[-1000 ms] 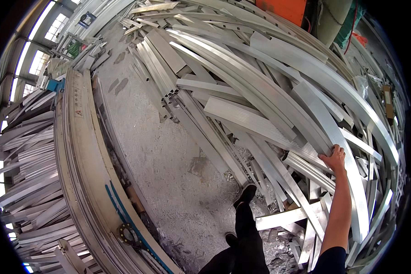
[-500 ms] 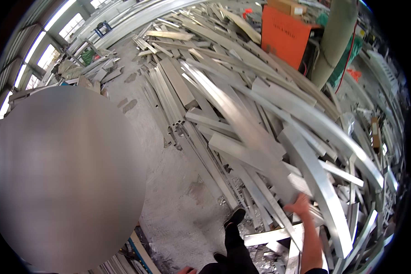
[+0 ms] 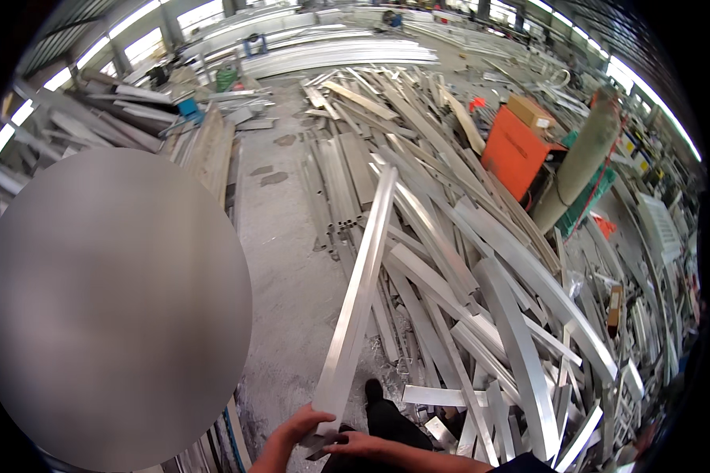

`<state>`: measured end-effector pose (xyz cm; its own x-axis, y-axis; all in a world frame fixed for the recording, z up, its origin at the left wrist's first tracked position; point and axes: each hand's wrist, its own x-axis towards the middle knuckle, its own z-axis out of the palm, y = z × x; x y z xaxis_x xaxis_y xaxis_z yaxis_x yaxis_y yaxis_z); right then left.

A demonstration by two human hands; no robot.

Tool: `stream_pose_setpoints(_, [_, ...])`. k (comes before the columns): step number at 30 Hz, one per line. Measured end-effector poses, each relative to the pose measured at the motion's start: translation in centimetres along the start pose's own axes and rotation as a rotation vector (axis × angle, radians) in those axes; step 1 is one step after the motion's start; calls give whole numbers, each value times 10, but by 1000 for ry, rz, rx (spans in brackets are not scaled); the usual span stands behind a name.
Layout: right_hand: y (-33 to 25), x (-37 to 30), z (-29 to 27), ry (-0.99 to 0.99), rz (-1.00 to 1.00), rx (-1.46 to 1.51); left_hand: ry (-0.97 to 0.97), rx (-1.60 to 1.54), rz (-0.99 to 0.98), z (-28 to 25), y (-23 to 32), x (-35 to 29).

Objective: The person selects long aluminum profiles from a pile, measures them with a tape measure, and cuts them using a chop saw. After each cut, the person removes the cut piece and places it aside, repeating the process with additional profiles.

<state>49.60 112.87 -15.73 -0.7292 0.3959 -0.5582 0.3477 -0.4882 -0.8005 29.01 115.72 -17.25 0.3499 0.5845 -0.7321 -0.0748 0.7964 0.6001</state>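
A long silvery metal profile (image 3: 356, 296) slants from my hands up and away, its far end above the scrap pile. My left hand (image 3: 298, 424) is closed around the left side of its near end, thumb on top. At the same end, my right hand (image 3: 356, 444) grips the lower right edge, its fingers partly in shadow. To the right lies the pile of metal profiles (image 3: 521, 347), with long pieces crossing one another at many angles.
Bare concrete floor (image 3: 280, 236) runs along the pile's left side. An orange box-shaped machine (image 3: 513, 154) with a cardboard box (image 3: 531, 113) on top stands beside a tall grey-green cylinder (image 3: 580, 162). More profiles lie at far left. A blurred oval hides much of the left.
My right hand has come from the pile toward the middle, and the profile now stands out over the floor. My left hand has risen onto its near end. The view has turned right.
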Motion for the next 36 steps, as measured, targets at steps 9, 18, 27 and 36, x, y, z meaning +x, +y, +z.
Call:
stream_pose_setpoints(9, [28, 132, -108, 285, -88, 1096, 138, 245, -145, 59, -127, -290])
stream_pose_setpoints(18, [74, 24, -16, 314, -177, 926, 339, 264, -47, 141, -203, -423])
stream_pose_setpoints(27, [17, 21, 128, -95, -378, 871, 943, 570, 164, 175, -360, -515])
stream_pose_setpoints(36, [-19, -55, 397, -252, -246, 795, 2092, 949, -171, 227, -505, -567])
